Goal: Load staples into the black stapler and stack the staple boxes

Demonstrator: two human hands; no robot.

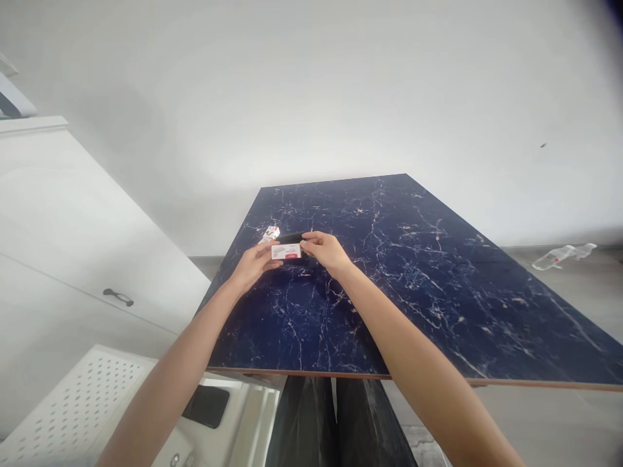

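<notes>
Both my hands meet over the left part of a dark blue marbled table [413, 279]. My left hand [253, 263] and my right hand [327, 250] together pinch a small white card with a red band [285, 251]. Under the card lies a flat black object [292, 239], partly hidden by my fingers. A small white and red packet [271, 232] lies on the table just behind my left hand.
A white cabinet with a dark handle [118, 297] stands at the left. A white perforated surface [92, 389] with a black phone-like object [207, 405] on it sits below left. An empty plastic bottle [559, 256] lies on the floor at the right. A plain wall is behind.
</notes>
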